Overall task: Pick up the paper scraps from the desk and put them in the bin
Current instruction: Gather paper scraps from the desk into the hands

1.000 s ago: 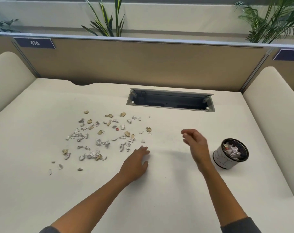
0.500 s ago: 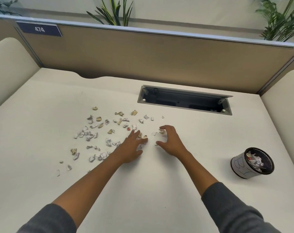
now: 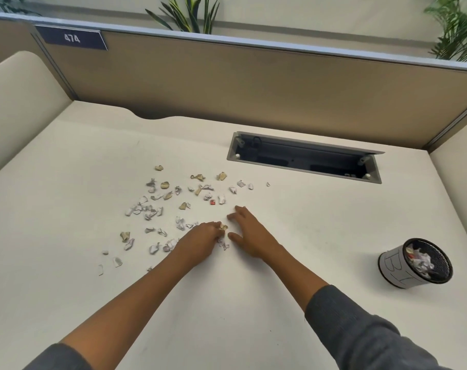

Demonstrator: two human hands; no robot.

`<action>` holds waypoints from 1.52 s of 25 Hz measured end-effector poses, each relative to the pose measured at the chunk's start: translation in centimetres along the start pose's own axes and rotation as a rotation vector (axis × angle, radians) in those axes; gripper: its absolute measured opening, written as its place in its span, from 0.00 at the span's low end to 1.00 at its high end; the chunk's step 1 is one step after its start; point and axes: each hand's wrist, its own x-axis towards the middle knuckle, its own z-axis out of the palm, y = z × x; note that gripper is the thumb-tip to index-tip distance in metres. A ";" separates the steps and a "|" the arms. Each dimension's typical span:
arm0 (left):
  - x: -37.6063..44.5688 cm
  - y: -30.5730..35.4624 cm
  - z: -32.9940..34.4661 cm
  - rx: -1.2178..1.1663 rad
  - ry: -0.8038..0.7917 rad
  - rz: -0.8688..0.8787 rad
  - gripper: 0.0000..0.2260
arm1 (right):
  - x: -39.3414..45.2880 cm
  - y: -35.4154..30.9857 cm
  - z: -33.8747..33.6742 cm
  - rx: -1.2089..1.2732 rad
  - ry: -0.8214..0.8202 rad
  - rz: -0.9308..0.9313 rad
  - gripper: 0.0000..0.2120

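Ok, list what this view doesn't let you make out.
- Scraps under the left hand: head view, fingers cover them, so its grip is unclear.
- Bin fill depth: its wall hides it.
- Bin label: wraps out of sight.
- Cable tray contents: too dark.

You see a big cream desk top (image 3: pixel 66 182). Lots of small crumpled white and tan paper bits (image 3: pixel 157 209) lie on its left side. A little round black mesh bin (image 3: pixel 416 263) stands on its right side, well apart from them.
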 end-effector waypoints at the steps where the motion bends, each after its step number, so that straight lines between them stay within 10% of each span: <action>1: -0.1 0.1 0.1 0.007 0.009 -0.018 0.11 | -0.1 -0.1 0.2 -0.039 0.001 -0.009 0.23; 13: -1.1 1.1 0.5 -0.143 0.171 -0.252 0.08 | -4.1 0.7 0.6 -0.285 0.152 -0.010 0.11; 19: -2.8 1.6 -2.1 -0.780 0.234 -0.576 0.03 | -6.3 1.7 -0.7 0.467 0.223 0.278 0.08; 26: -2.4 6.3 -4.0 -1.139 0.133 -0.481 0.03 | -9.9 2.5 -2.4 1.020 0.252 0.370 0.05; 38: 0.9 19.9 0.2 -1.128 -0.119 -0.284 0.03 | -23.3 13.2 -16.4 0.490 0.860 0.479 0.07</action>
